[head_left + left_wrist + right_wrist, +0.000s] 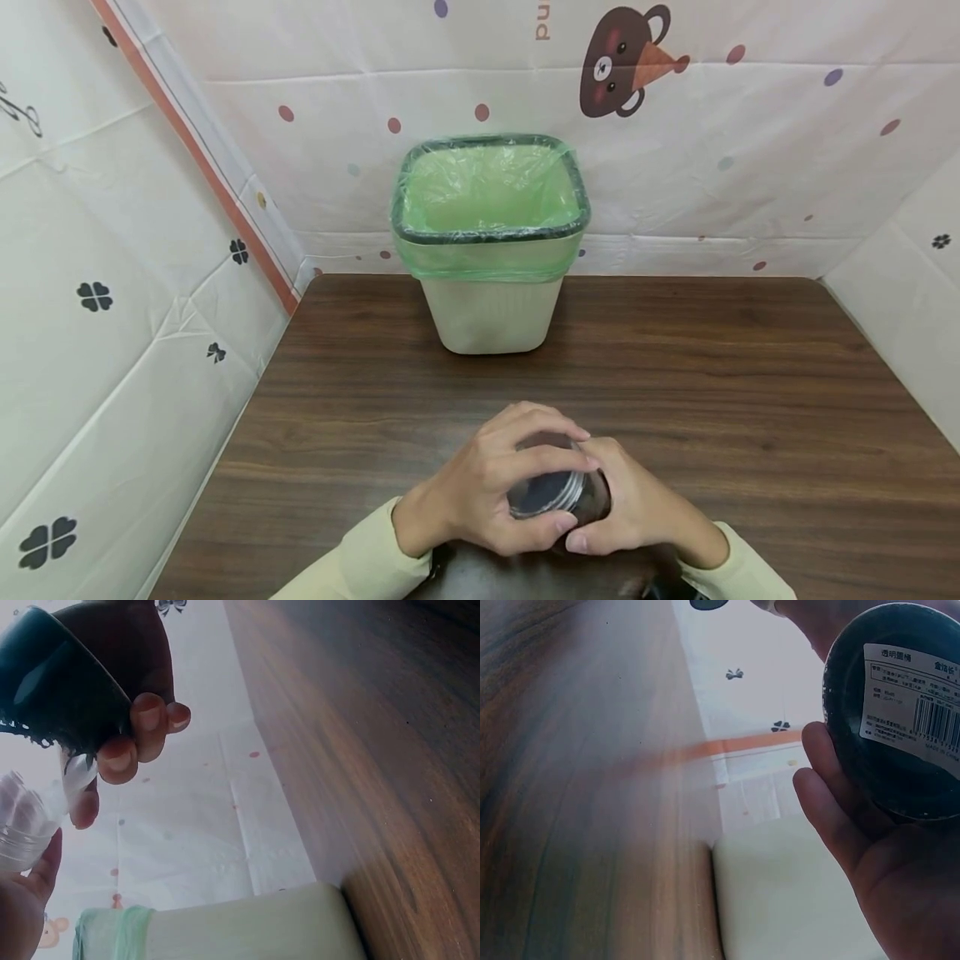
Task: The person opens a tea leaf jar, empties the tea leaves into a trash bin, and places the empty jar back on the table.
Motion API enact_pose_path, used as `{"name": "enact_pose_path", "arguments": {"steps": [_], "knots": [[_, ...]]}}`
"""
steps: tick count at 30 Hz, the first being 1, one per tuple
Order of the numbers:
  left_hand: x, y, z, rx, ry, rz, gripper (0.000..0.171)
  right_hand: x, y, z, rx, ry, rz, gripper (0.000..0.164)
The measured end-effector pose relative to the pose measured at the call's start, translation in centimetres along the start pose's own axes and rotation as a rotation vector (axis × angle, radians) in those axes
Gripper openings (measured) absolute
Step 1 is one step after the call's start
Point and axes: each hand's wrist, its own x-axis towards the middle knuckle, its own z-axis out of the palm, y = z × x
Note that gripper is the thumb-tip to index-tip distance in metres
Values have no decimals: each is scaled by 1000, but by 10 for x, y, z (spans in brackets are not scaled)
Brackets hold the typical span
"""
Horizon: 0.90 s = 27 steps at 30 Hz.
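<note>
Dark labelled container (896, 712), hands (877, 847), wooden tabletop (577, 787)

Printed sheets (780, 183) on three sides of a wood-grain table (750, 375) suggest a makeshift booth.

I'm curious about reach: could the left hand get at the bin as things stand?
Probably yes, once it lets go: the left hand and right hand both hold the jar, but only tabletop shows between them and the bin.

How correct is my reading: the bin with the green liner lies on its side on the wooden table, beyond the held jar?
One thing is wrong: the bin stands upright, as the head view shows. It does have the green liner, on the wooden table, beyond the held jar.
</note>
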Motion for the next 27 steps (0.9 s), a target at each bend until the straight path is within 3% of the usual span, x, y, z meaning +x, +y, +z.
{"name": "enact_pose_path", "arguments": {"steps": [8, 14, 27], "knots": [[3, 3, 0, 15, 16, -69, 31, 0, -1, 2, -57, 47, 7, 58], [4, 6, 1, 38, 50, -144, 29, 12, -20, 2, -96, 105, 59, 66], [0, 4, 5, 78, 72, -197, 30, 23, -36, 1, -158, 156, 112, 71]]}}
